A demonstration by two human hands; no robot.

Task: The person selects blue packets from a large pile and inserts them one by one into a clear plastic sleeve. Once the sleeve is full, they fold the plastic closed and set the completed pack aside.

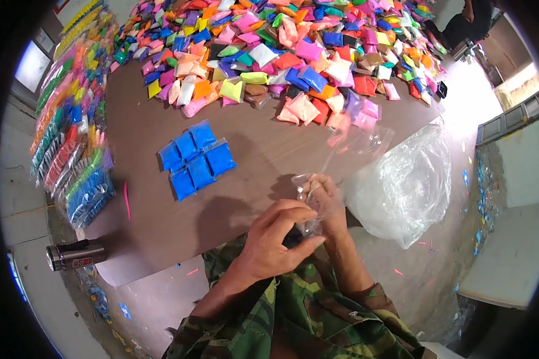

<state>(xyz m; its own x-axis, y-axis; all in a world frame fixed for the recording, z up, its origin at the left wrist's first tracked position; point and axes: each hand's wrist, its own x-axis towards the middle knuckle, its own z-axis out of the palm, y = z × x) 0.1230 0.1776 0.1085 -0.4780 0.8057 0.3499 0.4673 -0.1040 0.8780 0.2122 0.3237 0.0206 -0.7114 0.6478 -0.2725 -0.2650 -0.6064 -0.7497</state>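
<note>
My right hand [324, 200] grips a crumpled clear plastic bag [310, 226] over the table's front edge. Its fingers are bent into the film. Close on its left, my left hand [275, 239] curls its fingers and thumb around the lower part of the same bag. Clear film [365, 143], blurred, stretches up and right beyond the hands. Left of the hands lies a flat block of several blue packets [197, 158], set in two rows on the brown table [144, 221].
A large heap of small coloured packets [269, 57] covers the back of the table. Filled clear bags [72, 131] are stacked along the left edge, near a steel flask [76, 254]. A big clear plastic bag [401, 185] hangs over the right edge. Another person [470, 24] is at the far right.
</note>
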